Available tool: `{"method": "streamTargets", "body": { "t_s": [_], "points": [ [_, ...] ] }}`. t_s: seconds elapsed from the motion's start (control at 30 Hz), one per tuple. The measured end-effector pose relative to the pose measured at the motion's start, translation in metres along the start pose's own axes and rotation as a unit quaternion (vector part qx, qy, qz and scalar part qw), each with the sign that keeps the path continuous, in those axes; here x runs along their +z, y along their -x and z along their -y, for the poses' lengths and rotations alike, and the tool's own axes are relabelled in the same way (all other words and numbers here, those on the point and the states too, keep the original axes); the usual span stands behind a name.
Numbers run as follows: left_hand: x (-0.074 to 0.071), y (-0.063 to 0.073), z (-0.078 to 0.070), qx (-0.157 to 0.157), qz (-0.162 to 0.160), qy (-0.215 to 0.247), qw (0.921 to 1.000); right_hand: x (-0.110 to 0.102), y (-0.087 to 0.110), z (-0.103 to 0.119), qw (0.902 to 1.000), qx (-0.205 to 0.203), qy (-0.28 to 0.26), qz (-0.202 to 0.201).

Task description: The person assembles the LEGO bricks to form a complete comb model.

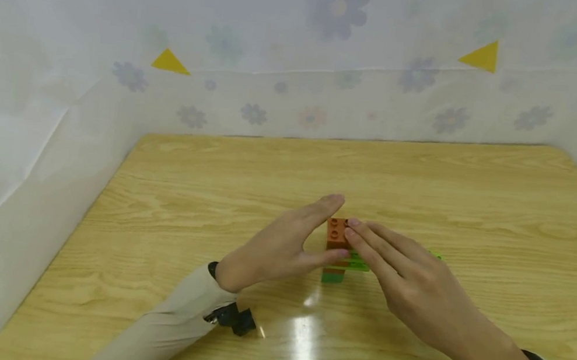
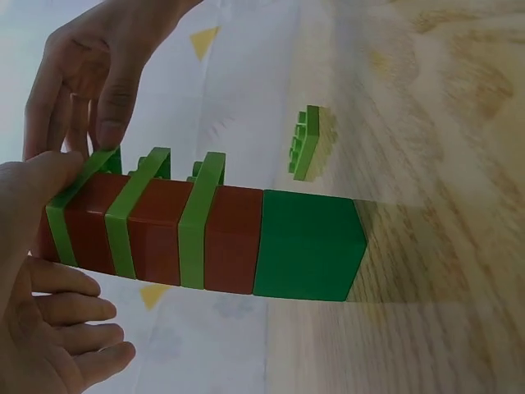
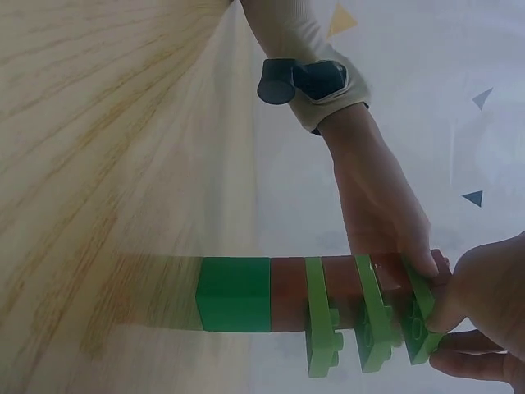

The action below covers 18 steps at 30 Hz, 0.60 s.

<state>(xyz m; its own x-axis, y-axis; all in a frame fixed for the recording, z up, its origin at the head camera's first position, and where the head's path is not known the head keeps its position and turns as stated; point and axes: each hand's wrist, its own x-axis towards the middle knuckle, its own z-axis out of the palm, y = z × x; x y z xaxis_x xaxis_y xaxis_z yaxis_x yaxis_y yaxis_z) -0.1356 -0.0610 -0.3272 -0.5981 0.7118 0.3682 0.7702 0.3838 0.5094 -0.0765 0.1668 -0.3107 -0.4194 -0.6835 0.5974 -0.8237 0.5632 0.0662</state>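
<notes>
A tower of toy building bricks [image 1: 333, 277] stands upright: a dark green brick [image 2: 308, 246] at the base, then red-brown bricks [image 3: 343, 291] alternating with light green plates [image 3: 371, 320] that jut out to one side. A studded orange-brown brick [image 1: 336, 230] tops it. My left hand [image 1: 287, 241] spans the upper tower, thumb against the front and the other fingers apart from it. My right hand [image 1: 420, 282] lays its fingertips on the top brick's studs, while its thumb [image 2: 117, 111] presses the protruding topmost plate; that grip is partly hidden.
Behind the right hand, a loose light green plate [image 2: 305, 144] lies on the wood-grain table [image 1: 202, 194]. A white cloth wall with flowers and yellow triangles [image 1: 170, 62] borders the table. A dark wrist-worn camera [image 1: 237, 318] hangs under the left sleeve.
</notes>
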Motion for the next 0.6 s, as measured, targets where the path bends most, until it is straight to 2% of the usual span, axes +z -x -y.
{"method": "streamTargets", "body": {
  "t_s": [0.1, 0.17, 0.37, 0.6],
  "points": [
    [0.0002, 0.0008, 0.0014, -0.035, 0.039, -0.002, 0.9986, 0.0009, -0.0008, 0.0007, 1.0000, -0.001, 0.002, 0.001],
    [-0.0006, 0.0011, 0.0010, -0.046, 0.047, -0.001, 0.9979, 0.0012, -0.0017, 0.0009, 1.0000, -0.003, 0.003, -0.003],
    [-0.0026, 0.0002, -0.0003, -0.034, 0.044, -0.003, 0.9985, 0.0011, -0.0021, 0.0017, 0.9999, -0.005, 0.005, -0.010],
    [-0.0035, -0.0023, 0.0014, -0.016, 0.057, -0.036, 0.9976, -0.0007, -0.0005, 0.0013, 0.9999, -0.002, -0.004, -0.015]
  ]
}}
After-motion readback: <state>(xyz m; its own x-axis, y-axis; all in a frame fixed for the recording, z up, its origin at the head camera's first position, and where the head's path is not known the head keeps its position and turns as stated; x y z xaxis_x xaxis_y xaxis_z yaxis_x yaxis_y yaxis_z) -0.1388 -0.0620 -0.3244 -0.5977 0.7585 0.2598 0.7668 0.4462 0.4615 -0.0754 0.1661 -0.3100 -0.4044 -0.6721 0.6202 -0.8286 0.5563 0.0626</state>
